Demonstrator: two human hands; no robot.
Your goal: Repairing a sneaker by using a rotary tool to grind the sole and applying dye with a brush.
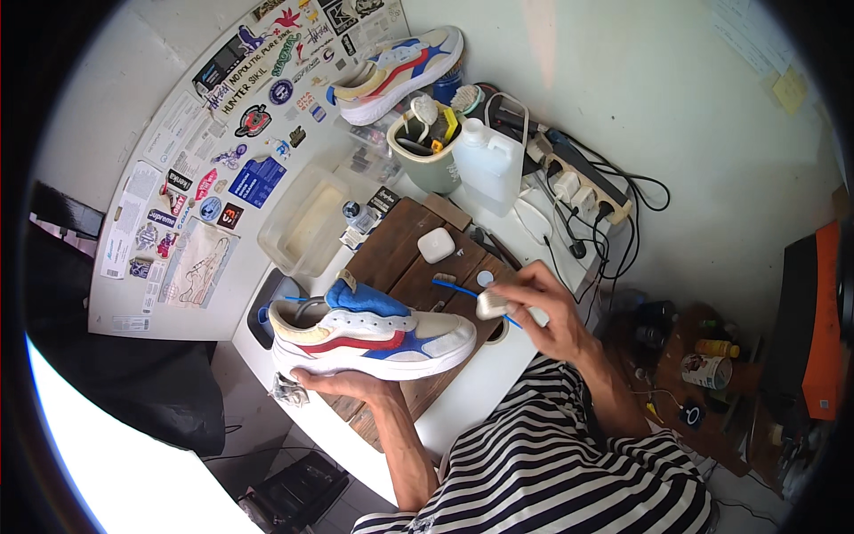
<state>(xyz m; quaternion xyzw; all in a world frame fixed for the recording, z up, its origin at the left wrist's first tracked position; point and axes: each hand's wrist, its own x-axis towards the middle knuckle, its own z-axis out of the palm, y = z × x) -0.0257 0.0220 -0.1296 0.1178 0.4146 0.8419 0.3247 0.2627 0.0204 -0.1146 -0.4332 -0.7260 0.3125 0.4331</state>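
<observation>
A white sneaker with red, blue and cream panels rests on my left hand, which grips it from below at the heel end. Its toe points right and its blue tongue stands up; no laces show in the eyelets. Just beyond the toe, my right hand pinches a small pale-bristled brush, apart from the shoe. Behind that brush lies a thin blue-handled toothbrush, partly hidden. Both are over a dark wooden board.
A clear plastic tub, a small bottle and a white case sit beyond the shoe. Farther back are a bin of brushes, a jug and the matching sneaker. Cables trail from a power strip at the right.
</observation>
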